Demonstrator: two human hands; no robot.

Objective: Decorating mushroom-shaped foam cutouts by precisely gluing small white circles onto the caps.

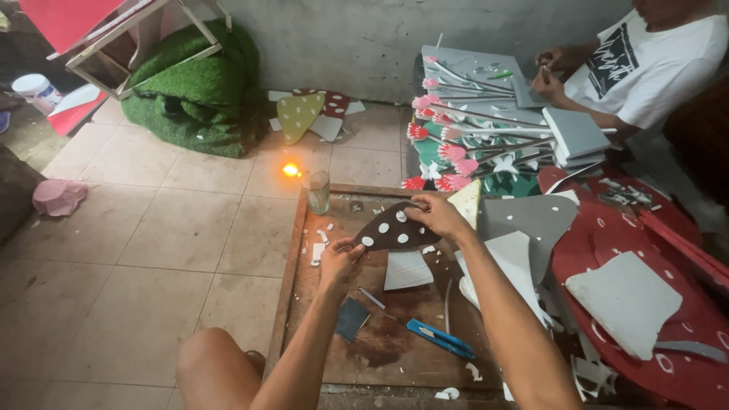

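Tiled floor (152, 250) in pale beige ran under a grey plastered wall at the far side. Far left, a roll of green artificial turf (199, 91) lay heaped beneath a tilted white frame with a red panel (72, 19); a white tub (36, 89) stood at the left edge, and a crumpled pink object (58, 196) sat on the tiles nearer in. Just right of the turf, a green spotted cut-out (298, 115) leaned near the wall, and a small flame (291, 170) burned on the floor beside a clear glass (319, 190). A brown wooden board (380, 349) served as the work surface, littered with white scraps, a blue utility knife (440, 339) and a dark sanding block (351, 319). Left hand (339, 260) was closed in a pinch on the near left edge of the brown spotted mushroom-cap cut-out (391, 231), thumb on top. Right hand (439, 213) gripped the far right edge of the same piece, fingers curled over it, holding it raised just above the board at centre. A white sheet scrap (408, 269) lay beneath it. To the right, grey foam pieces (531, 220) overlapped a large red spotted shape (668, 334). Far right, a pile of pink and red paper flowers on grey stems (456, 137) lay beside a seated person in a white printed shirt (645, 64), whose hands (550, 76) worked at something too small to make out.
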